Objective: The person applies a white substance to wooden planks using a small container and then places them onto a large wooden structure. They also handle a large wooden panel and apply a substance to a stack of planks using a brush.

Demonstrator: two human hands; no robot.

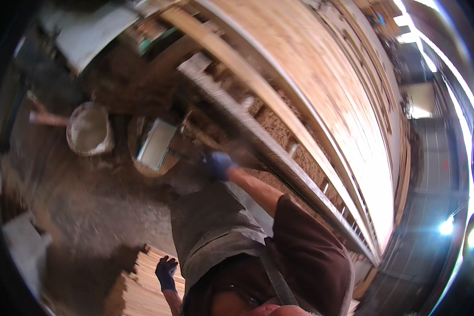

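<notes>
My right hand [216,164], in a dark blue glove, reaches out in front of my apron and is blurred by motion. Its fingers look closed on a thin dark handle. That handle seems to run to a flat rectangular tool [157,145] with a pale face and a teal edge. The tool lies over a round brown container [137,131], hiding much of it. Down at my left, my left hand [167,272], also gloved, holds nothing, its fingers loosely bent and apart. It hovers over or beside a stack of pale wood strips [139,282]; contact cannot be made out.
A whitish bucket [89,129] stands left of the container, with a blurred stick-like thing [47,118] beside it. Long wooden boards [300,63] lie across a bench at right, its metal rail [247,118] close to my right arm. Pale sheets [97,34] are at far left.
</notes>
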